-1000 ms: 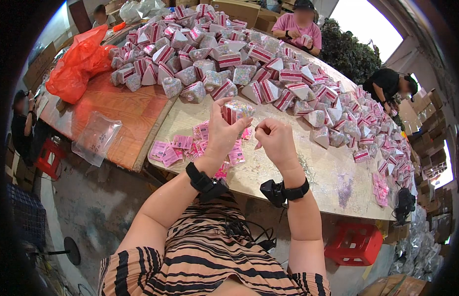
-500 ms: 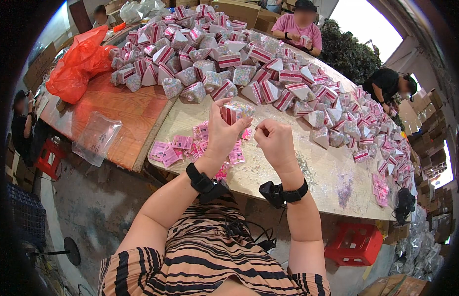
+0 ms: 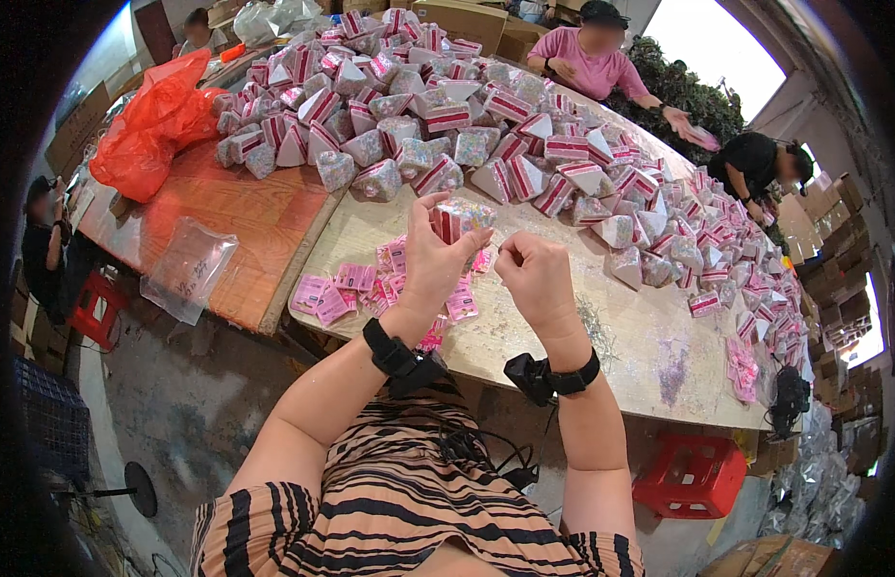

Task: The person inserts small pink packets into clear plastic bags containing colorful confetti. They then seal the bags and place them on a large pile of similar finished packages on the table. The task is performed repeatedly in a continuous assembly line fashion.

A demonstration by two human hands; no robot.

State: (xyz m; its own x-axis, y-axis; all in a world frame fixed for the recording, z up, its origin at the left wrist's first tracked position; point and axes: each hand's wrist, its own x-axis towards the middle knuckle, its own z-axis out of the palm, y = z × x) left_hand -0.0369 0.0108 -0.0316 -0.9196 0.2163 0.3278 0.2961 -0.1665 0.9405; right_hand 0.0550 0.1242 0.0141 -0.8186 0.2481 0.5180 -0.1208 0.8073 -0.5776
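Big pale worktable fills the middle of a cluttered packing room, joined on its left to a reddish wooden tabletop. A huge heap of glittery packets with red-and-white striped bands covers the far half of both, thinning into a trail along the right edge. Orange plastic bag sits at the far left of the wooden top, a clear plastic bag hangs over its near edge. Pink flat sachets lie scattered on the pale table just under the hands. Red plastic stools stand below, one at left, one at right. A person in a pink shirt works at the far side, another in black bends at the right, a third sits at far left. Left hand is raised above the table, fingers closed round a glittery packet, held upright in the air, clear of the surface. Right hand is just beside it, curled into a loose fist, fingertips pinched together near the packet's side; can't tell what it pinches. Both wrists wear black bands.
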